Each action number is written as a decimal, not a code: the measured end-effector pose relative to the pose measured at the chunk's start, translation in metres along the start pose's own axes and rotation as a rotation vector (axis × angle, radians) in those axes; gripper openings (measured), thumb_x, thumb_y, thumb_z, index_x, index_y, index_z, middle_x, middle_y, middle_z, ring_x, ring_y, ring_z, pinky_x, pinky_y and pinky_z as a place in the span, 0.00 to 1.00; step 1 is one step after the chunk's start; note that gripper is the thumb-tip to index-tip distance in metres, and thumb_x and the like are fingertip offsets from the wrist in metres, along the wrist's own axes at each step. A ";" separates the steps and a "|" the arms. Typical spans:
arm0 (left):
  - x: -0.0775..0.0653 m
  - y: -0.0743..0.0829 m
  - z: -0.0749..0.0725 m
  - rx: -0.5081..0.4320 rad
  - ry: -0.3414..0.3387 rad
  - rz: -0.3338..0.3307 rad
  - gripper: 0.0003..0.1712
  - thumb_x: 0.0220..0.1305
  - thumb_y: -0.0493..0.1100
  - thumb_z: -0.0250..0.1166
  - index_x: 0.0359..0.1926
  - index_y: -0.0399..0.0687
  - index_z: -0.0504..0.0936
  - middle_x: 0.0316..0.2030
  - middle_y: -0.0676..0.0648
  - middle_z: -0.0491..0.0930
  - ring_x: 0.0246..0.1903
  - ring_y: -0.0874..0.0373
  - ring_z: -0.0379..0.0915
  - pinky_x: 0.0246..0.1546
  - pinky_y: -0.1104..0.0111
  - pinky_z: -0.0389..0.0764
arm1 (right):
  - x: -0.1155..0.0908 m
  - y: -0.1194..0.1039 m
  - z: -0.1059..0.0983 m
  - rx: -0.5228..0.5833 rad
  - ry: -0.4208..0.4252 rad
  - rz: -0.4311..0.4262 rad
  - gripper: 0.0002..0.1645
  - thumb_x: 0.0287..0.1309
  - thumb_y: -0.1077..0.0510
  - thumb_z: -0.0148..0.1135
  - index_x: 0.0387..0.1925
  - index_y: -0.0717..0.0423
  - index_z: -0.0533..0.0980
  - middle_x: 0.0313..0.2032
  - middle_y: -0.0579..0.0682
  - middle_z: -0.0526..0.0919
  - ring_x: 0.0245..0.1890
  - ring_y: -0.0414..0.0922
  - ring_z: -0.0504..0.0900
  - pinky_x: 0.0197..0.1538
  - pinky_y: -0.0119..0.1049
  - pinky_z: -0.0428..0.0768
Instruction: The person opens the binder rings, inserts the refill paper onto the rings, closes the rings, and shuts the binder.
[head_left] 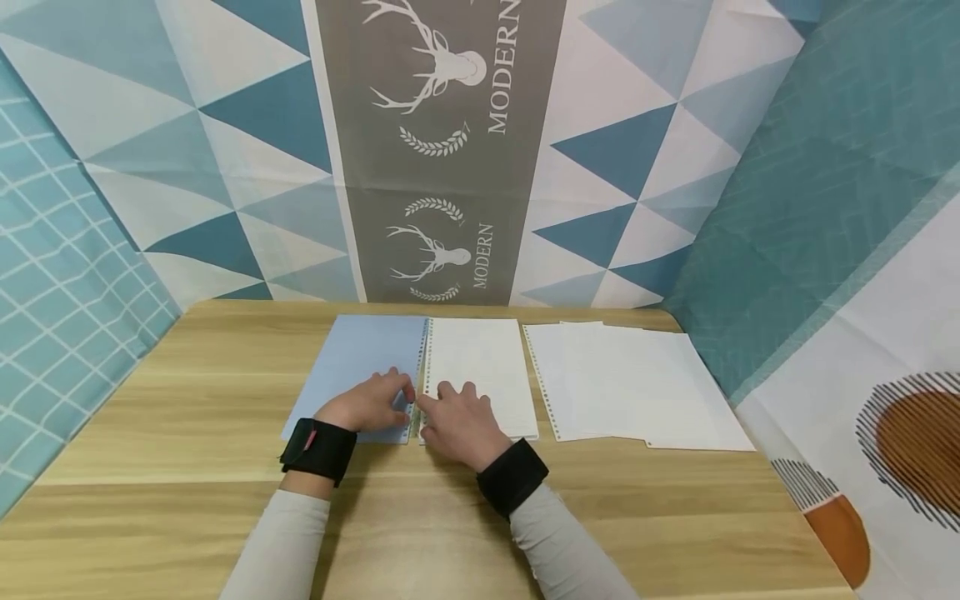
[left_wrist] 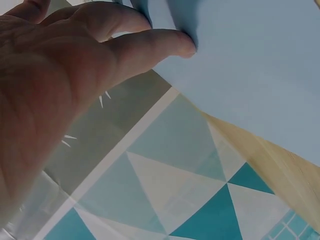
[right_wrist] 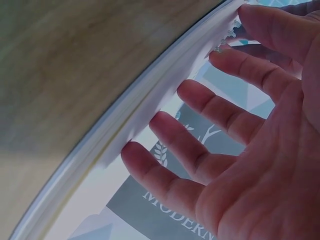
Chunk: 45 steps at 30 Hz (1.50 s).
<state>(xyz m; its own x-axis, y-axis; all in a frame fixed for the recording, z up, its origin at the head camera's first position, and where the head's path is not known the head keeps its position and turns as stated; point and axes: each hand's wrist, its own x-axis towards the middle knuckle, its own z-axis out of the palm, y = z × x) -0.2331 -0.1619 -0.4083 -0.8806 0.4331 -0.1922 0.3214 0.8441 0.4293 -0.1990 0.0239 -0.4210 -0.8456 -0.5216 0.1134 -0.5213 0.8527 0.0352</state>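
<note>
A loose-leaf notebook lies spread on the table, its blue cover point(head_left: 360, 346) on the left and a stack of white lined pages point(head_left: 476, 350) on the right. Clear binder rings point(right_wrist: 226, 41) show at the spine in the right wrist view. My left hand point(head_left: 372, 402) rests on the cover beside the spine, thumb and index finger bent towards the punched edge with a gap between them. My right hand point(head_left: 461, 425) touches the page stack with spread fingers, thumb and index finger at the rings. The exact contact of the left thumb and index finger is hidden in the left wrist view.
Overlapping loose white sheets point(head_left: 622, 383) with punched holes lie right of the notebook on the wooden table point(head_left: 187, 392). Patterned cloth point(head_left: 442, 167) with triangles and deer heads hangs behind the table, and more cloth borders both sides.
</note>
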 end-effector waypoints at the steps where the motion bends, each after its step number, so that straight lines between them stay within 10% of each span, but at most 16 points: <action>1: -0.001 0.000 0.001 -0.001 -0.002 -0.004 0.12 0.64 0.41 0.70 0.44 0.48 0.78 0.51 0.38 0.77 0.66 0.23 0.65 0.59 0.40 0.74 | 0.000 -0.001 0.001 -0.003 0.001 0.000 0.20 0.65 0.44 0.64 0.57 0.35 0.79 0.47 0.49 0.82 0.31 0.51 0.75 0.27 0.44 0.78; 11: -0.003 -0.003 0.002 0.062 -0.026 -0.007 0.11 0.63 0.40 0.70 0.43 0.47 0.77 0.46 0.40 0.76 0.60 0.25 0.70 0.55 0.40 0.76 | 0.004 -0.005 0.007 -0.001 0.001 -0.023 0.21 0.65 0.44 0.64 0.59 0.36 0.78 0.46 0.51 0.82 0.33 0.51 0.76 0.26 0.43 0.78; 19: 0.018 0.017 -0.025 0.214 -0.151 -0.054 0.08 0.62 0.40 0.66 0.41 0.44 0.78 0.40 0.43 0.78 0.38 0.50 0.72 0.40 0.59 0.74 | 0.032 0.015 -0.018 0.168 -0.315 -0.109 0.19 0.66 0.44 0.63 0.53 0.48 0.81 0.43 0.47 0.83 0.39 0.44 0.79 0.40 0.37 0.79; 23: 0.039 0.022 -0.032 0.218 -0.066 -0.032 0.18 0.68 0.42 0.63 0.54 0.37 0.77 0.57 0.32 0.75 0.55 0.41 0.76 0.55 0.50 0.78 | 0.054 0.035 -0.027 0.251 -0.354 -0.066 0.07 0.66 0.53 0.61 0.37 0.52 0.79 0.30 0.45 0.78 0.29 0.41 0.75 0.34 0.34 0.73; 28: 0.073 0.015 -0.029 0.192 0.081 -0.016 0.24 0.72 0.41 0.61 0.63 0.33 0.72 0.61 0.32 0.73 0.56 0.42 0.75 0.59 0.51 0.77 | 0.078 0.056 -0.024 0.306 -0.239 0.019 0.19 0.66 0.62 0.59 0.19 0.51 0.67 0.19 0.44 0.62 0.20 0.41 0.63 0.28 0.32 0.63; 34: 0.101 0.002 -0.019 0.105 0.169 -0.091 0.31 0.71 0.42 0.62 0.70 0.35 0.66 0.68 0.28 0.67 0.65 0.35 0.70 0.64 0.46 0.74 | 0.102 0.074 0.000 0.515 -0.103 0.005 0.12 0.69 0.61 0.58 0.50 0.59 0.81 0.39 0.54 0.86 0.37 0.46 0.81 0.43 0.35 0.77; 45: 0.109 0.006 -0.012 0.111 0.132 -0.271 0.44 0.62 0.51 0.72 0.72 0.39 0.65 0.68 0.33 0.70 0.66 0.37 0.68 0.62 0.37 0.72 | 0.108 0.085 0.014 0.860 -0.320 0.135 0.39 0.73 0.63 0.48 0.81 0.53 0.50 0.53 0.59 0.81 0.39 0.44 0.78 0.45 0.35 0.74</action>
<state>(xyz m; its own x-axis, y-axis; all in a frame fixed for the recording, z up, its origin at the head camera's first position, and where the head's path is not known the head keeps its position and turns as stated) -0.3310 -0.1138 -0.4164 -0.9747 0.1491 -0.1667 0.0986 0.9555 0.2781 -0.3369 0.0398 -0.4201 -0.8301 -0.5117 -0.2216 -0.2135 0.6588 -0.7214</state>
